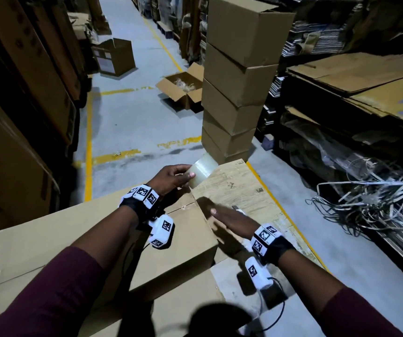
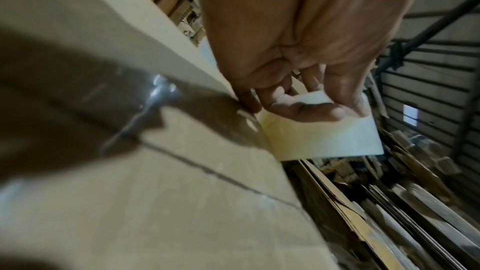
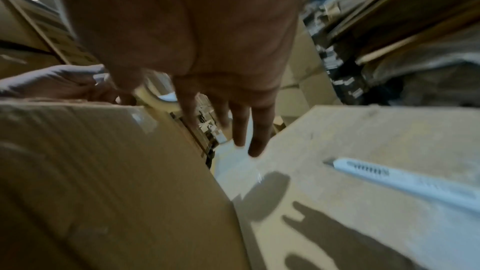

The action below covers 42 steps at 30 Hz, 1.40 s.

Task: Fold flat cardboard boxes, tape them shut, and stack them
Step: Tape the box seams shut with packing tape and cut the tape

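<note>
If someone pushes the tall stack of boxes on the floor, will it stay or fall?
The stack of boxes would probably tip easily: it is tall and narrow, and its boxes sit visibly shifted, not aligned. The boxes look like empty cardboard, so likely light, giving little resistance. A push near the top seems riskiest.

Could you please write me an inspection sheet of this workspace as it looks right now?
Surface: worn wooden worktop, bare part beside the box.
Job's things: folded cardboard box on the worktop, top seam visible; clear tape roll at its far end; tall stack of boxes on the floor beyond.
Clutter: white utility knife lying on the worktop; open carton on the floor.
Hands: left hand grips the tape roll; right hand flat, fingers straight, at the box's side.
Cables: black leads hanging from the wrist cameras.
Surroundings: warehouse aisle, yellow floor lines, flat cardboard on racks, tangled strapping.
</note>
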Motion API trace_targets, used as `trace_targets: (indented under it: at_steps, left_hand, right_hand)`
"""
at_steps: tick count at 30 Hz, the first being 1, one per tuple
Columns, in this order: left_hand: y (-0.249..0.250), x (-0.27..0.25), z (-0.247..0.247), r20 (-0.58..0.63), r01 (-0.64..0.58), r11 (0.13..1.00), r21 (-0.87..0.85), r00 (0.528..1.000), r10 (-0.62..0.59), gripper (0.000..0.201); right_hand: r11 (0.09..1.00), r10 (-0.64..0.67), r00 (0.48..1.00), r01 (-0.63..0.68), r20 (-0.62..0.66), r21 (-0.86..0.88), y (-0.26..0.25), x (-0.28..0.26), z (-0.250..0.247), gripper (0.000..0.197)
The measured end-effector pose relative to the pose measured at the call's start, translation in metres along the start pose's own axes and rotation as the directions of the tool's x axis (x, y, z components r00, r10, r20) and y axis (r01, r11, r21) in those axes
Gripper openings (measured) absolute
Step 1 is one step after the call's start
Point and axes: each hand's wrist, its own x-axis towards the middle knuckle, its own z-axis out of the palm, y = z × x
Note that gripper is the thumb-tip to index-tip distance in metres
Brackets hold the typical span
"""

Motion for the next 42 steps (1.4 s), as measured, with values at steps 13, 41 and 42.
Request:
trace_targets:
  at_steps: [13,41,42]
  left_hand:
    - [0.050,-0.038,0.002,0.334,-0.049,0.851,0.522,0.930,-0.151,0.029]
    - [0.065,-0.002,-0.016,-0.065,-0.025,0.828,0.560,0.995,0.074,0.014]
    - [0.066,0.003,-0.019,-0.076,-0.028,0.815,0.579,0.993,0.088,0.013]
  right_hand:
    - [0.782,-0.284,0.958,0.260,0.048,-0.566,-0.107,-0.037,-0.072,0.050]
    - [0.927,-0.219,0.963,0.256,-0.160,0.273,-0.082,-0.037,-0.012,0.027]
    - [0.919,-0.207,0.960,0.257,-0.190,0.300,-0.086,-0.035,-0.009,0.029]
